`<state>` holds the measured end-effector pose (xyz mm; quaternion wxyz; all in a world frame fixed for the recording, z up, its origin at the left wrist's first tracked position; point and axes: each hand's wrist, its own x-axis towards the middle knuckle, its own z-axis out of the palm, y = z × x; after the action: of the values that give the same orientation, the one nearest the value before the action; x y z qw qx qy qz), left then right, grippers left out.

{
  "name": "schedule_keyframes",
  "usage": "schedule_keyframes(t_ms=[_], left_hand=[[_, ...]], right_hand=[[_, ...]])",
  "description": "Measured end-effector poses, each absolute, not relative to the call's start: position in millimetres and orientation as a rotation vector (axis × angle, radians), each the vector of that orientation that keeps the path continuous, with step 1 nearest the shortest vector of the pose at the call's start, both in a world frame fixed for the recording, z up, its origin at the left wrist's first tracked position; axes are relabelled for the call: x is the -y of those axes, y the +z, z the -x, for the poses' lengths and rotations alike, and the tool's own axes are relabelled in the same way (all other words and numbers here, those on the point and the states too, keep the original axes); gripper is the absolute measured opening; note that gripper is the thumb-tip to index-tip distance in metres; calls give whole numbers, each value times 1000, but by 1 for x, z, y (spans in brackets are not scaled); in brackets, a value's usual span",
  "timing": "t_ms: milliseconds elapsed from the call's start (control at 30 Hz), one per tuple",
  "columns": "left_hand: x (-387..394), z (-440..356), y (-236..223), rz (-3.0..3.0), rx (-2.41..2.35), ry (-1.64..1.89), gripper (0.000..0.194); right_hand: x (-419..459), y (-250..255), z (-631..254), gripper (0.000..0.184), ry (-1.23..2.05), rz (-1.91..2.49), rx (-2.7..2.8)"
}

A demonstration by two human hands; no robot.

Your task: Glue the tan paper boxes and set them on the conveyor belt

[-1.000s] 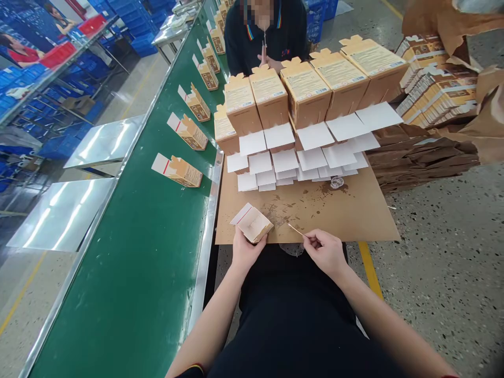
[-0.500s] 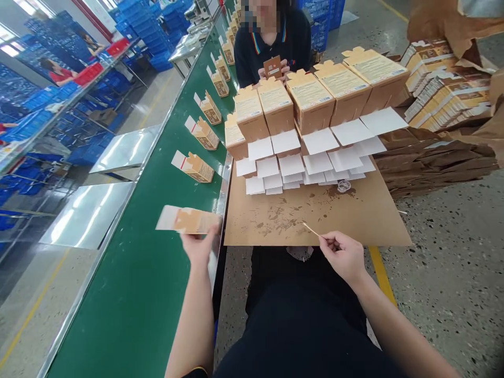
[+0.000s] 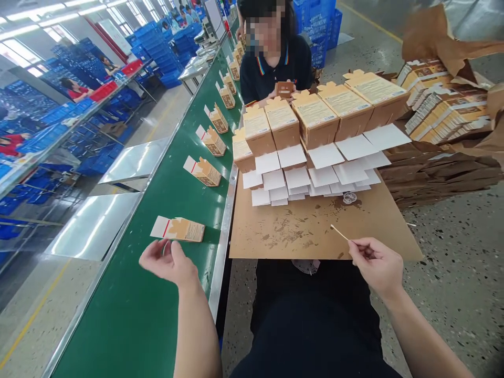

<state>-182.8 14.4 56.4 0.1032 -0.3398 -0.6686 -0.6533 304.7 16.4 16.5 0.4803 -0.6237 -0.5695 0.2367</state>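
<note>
A small tan carton [image 3: 179,229] with a white flap lies on the green conveyor belt [image 3: 157,273]. My left hand [image 3: 167,261] hovers just below it, fingers loosely apart, holding nothing. My right hand [image 3: 376,265] pinches a thin wooden stick [image 3: 339,232] over the front edge of the stained cardboard sheet [image 3: 315,231]. Beyond it, rows of tan cartons [image 3: 307,118] stand with white flaps [image 3: 311,168] hanging open toward me.
More cartons [image 3: 205,172] ride up the belt in a line. A person in a dark shirt [image 3: 271,68] sits across, holding a small brown box. Flat carton stacks [image 3: 444,105] in brown paper lie at right. Blue crates fill the left background.
My left hand carried the carton from the cardboard sheet over to the belt, set it down and let go. The right hand kept the stick.
</note>
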Motion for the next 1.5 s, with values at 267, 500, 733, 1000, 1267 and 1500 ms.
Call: schedule_keyframes(t_ms=[267, 500, 733, 1000, 1267, 1500], left_hand=[[-230, 107, 135, 1322, 2830, -2300, 49], [-263, 71, 145, 1512, 3083, -2113, 30], [-128, 114, 116, 1353, 2733, -2754, 38], [-6, 95, 32, 1144, 2773, -2954, 83], [-16, 39, 4, 1403, 2623, -2839, 86], [-20, 37, -3, 1401, 2728, -2755, 78]], right_hand=[[-27, 34, -298, 43, 557, 1460, 1419], [-18, 40, -307, 40, 498, 1489, 1375], [-27, 35, -340, 34, 396, 1587, 1344], [-101, 71, -362, 10, 360, 1875, 1713], [-165, 61, -368, 33, 395, 1832, 2044], [-110, 50, -353, 20, 519, 1661, 1813]])
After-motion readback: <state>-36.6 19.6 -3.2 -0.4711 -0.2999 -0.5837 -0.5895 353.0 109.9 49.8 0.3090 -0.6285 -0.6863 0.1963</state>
